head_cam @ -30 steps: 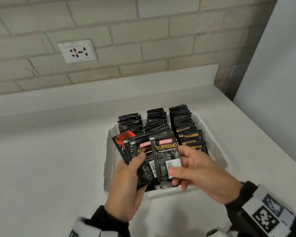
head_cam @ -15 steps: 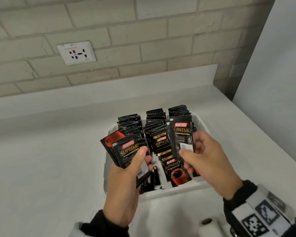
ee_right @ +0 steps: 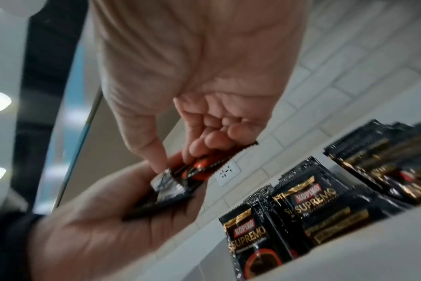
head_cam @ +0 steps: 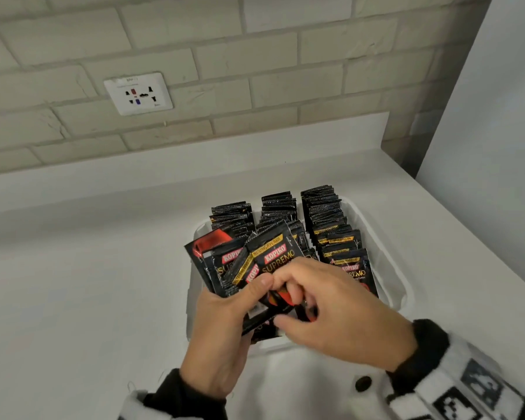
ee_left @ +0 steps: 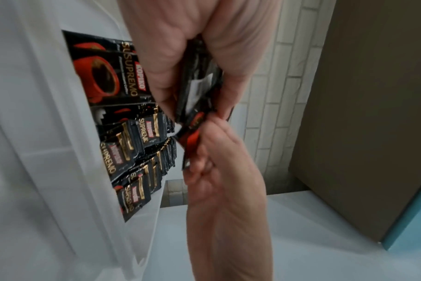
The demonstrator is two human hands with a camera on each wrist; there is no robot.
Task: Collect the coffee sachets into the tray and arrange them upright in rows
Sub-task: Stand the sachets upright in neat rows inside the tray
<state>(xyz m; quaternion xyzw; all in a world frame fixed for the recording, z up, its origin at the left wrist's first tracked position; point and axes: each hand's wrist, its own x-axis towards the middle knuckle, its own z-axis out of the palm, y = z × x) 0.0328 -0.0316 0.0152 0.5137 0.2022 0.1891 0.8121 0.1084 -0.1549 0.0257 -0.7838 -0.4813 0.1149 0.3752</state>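
My left hand [head_cam: 222, 334] gripped a fan of black foil coffee sachets [head_cam: 240, 262] above the white plastic tray [head_cam: 402, 286]; my right hand's [head_cam: 343, 310] fingers [ee_right: 199, 146] pinched the front one.

Ahead of the hands [head_cam: 285, 313], upright sachet rows [head_cam: 325, 219] crowd the tray [head_cam: 402, 286] (near end open); bare desk [head_cam: 82, 283] lies left.

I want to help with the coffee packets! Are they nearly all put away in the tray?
Nearly. Three rows of sachets already stand upright in the white tray. The left hand holds a small fan of sachets, and the right hand pinches one sachet from it. Those held ones have yet to go in. No loose sachets show on the counter in view.
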